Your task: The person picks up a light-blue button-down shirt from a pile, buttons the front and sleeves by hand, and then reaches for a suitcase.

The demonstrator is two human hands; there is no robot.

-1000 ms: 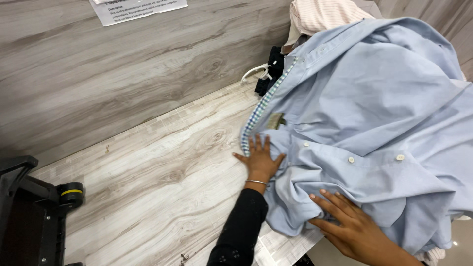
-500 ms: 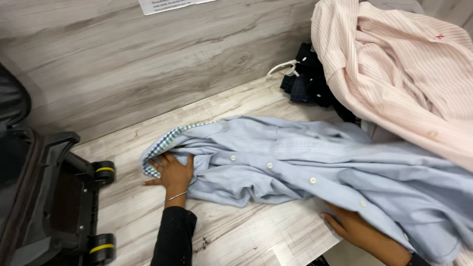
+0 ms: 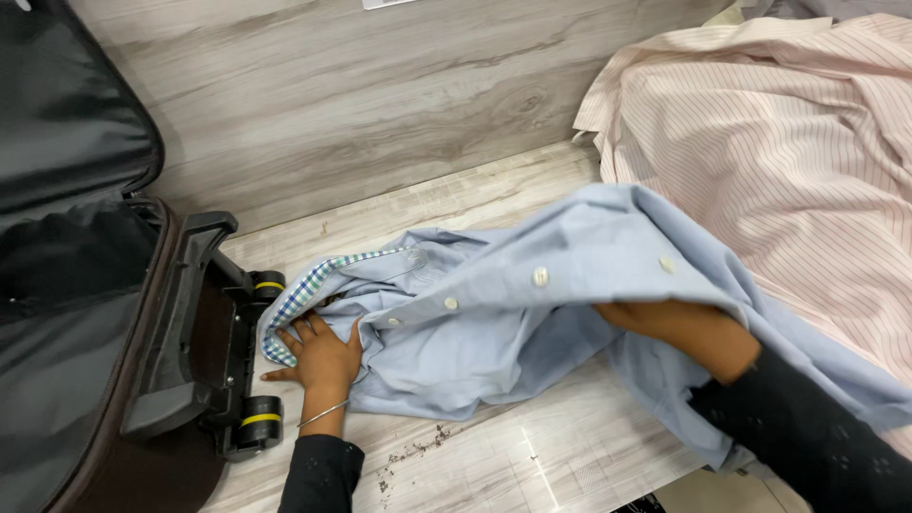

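Your left hand (image 3: 323, 356) lies open, pinning the blue shirt (image 3: 494, 313) at the counter (image 3: 532, 456)'s left edge; your right hand (image 3: 670, 328), apparently gripping, lifts its front. Next, lay that flat.

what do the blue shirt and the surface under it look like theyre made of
The blue shirt looks like thin woven cotton or a blend, matte; it creases softly and drapes over the right hand. The surface looks like wood-grain laminate, with a faint sheen; real wood is possible.

Under hands: light-blue shirt (image 3: 532, 313), soft matt woven cloth, glossy plastic buttons. Tabletop (image 3: 494, 465): smooth wood-grain laminate. Suitcase (image 3: 85, 313) left: matt fabric.
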